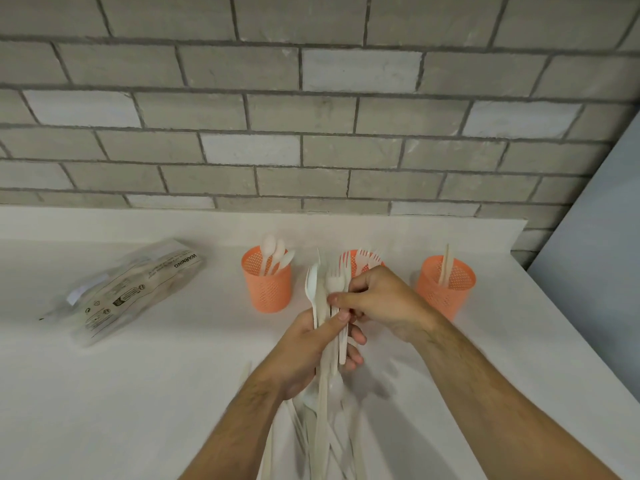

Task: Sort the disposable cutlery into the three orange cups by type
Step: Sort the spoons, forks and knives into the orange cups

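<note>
A loose heap of pale cutlery runs off the bottom edge and blurs into streaks, its pieces impossible to tell apart by type. The right hand covers the lower front of the middle cup. The bundle's handles vanish inside the left hand. Both forearms are cut off at the bottom edge. Beyond the word "WARNING", the print on the plastic bag is too small to read.

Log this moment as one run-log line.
left hand: grips pale disposable cutlery bundle | right hand: pinches fork | three orange perforated cups: partly filled
</note>
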